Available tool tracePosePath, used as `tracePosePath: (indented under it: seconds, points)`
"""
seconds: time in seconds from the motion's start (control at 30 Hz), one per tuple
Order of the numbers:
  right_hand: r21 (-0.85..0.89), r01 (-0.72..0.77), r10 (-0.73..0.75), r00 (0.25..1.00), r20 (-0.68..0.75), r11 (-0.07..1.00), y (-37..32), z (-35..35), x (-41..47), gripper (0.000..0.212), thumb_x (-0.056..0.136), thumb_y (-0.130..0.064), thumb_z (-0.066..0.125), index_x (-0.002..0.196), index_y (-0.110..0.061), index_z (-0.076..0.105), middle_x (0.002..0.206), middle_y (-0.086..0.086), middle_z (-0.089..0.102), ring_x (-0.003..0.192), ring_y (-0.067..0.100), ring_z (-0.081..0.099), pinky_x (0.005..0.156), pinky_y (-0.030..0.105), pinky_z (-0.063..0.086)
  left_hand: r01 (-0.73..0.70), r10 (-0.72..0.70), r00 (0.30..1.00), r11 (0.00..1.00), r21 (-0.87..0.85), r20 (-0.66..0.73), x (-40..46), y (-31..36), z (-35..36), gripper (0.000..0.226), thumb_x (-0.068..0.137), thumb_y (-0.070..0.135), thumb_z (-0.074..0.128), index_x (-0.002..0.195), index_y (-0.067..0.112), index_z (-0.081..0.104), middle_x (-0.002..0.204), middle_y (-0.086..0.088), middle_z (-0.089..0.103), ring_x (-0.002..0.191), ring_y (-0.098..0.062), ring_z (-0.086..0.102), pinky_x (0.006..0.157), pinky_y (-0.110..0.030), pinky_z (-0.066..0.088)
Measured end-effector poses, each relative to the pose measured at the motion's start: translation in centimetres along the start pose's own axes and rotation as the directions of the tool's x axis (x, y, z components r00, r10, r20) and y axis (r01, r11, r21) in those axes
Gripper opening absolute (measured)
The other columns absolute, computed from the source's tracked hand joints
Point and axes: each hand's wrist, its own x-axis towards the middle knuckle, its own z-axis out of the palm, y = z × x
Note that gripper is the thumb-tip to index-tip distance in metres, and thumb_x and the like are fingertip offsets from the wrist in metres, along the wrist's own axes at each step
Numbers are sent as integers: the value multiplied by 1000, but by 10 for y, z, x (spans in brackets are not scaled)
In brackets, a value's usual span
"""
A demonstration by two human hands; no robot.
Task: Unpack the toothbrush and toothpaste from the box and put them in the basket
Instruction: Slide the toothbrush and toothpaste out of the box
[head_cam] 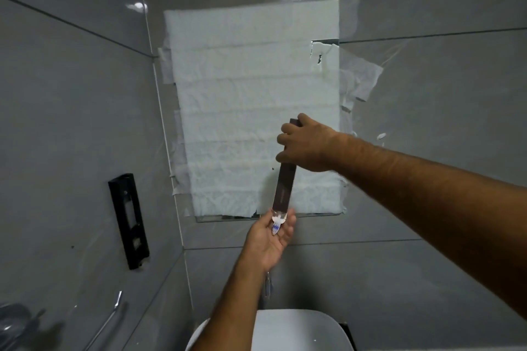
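Observation:
A long, narrow dark brown box [284, 185] hangs upright in front of the wall, its open end pointing down. My right hand [305, 142] grips the box around its upper part. My left hand [271, 236] is cupped palm-up directly under the open end. A small white and blue item [277, 224], likely the toothpaste, sticks out of the box's opening and rests against my left palm and fingers. No toothbrush or basket is in view.
Grey tiled walls surround me. White paper [256, 111] taped over a mirror covers the wall ahead. A black bracket [129, 219] hangs on the left wall. A white basin [299, 330] lies below my arms, a chrome rail [109, 319] at lower left.

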Motion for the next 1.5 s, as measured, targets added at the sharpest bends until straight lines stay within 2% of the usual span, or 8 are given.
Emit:
tracePosePath:
  seconds: [0.17,0.47,0.7,0.87,1.13,1.27,1.4,1.5]
  points:
    - [-23,29,-32,993,-114,999,12,11,-3,47,92,-22,65,136,-30,48,125,5,54,121,30,45,98,51,40,-7,-4,998,987,163,63,-3,16,-8,41,97,37,47,115,1,59,114,-20,72,66,-15,70,48,-23,56]
    - [-42,43,-50,982,-180,998,17,19,-9,51,88,-20,70,134,-27,48,126,6,56,121,30,46,95,50,42,-45,25,997,952,304,67,-2,9,-4,60,85,60,55,119,12,63,90,-5,72,52,-8,54,41,-20,38]
    - [-45,23,-31,982,-185,999,32,27,-23,54,87,-17,70,135,-28,47,129,4,55,124,30,44,97,50,41,-222,175,975,740,635,138,-6,9,6,59,69,52,77,107,8,65,78,1,69,50,-7,46,40,-20,35]
    - [-34,-2,-4,984,-178,999,29,30,-23,54,85,-19,73,133,-27,51,127,4,58,126,31,44,98,52,41,-250,255,959,562,788,123,-3,7,15,23,90,34,64,93,11,68,71,4,68,53,-6,52,44,-22,42]
    - [-11,11,-12,990,-138,1000,16,34,-26,50,88,-20,70,133,-28,50,127,3,57,125,30,44,98,51,41,-191,262,964,548,814,50,-10,-2,16,17,88,28,59,87,12,66,63,3,58,52,-8,51,46,-26,42]
    - [6,21,-20,991,-130,1000,12,38,-28,52,88,-20,71,134,-28,49,127,3,57,124,29,45,97,49,42,-200,299,950,365,909,89,-14,-3,10,30,89,41,58,78,13,59,60,-3,49,51,-17,50,48,-30,43]
    - [21,28,-25,990,-136,999,11,43,-27,56,87,-18,72,136,-30,47,130,3,56,125,29,44,97,49,42,-224,337,918,6,975,209,-19,-4,-2,37,94,46,47,78,15,59,71,-11,64,64,-26,62,61,-42,52]
    - [34,-9,14,988,-153,999,12,45,-27,57,86,-18,72,136,-30,46,131,3,55,127,29,43,97,50,42,-207,366,892,-194,959,266,-24,-3,-7,38,93,50,43,72,20,52,73,-5,65,65,-20,61,61,-39,50]
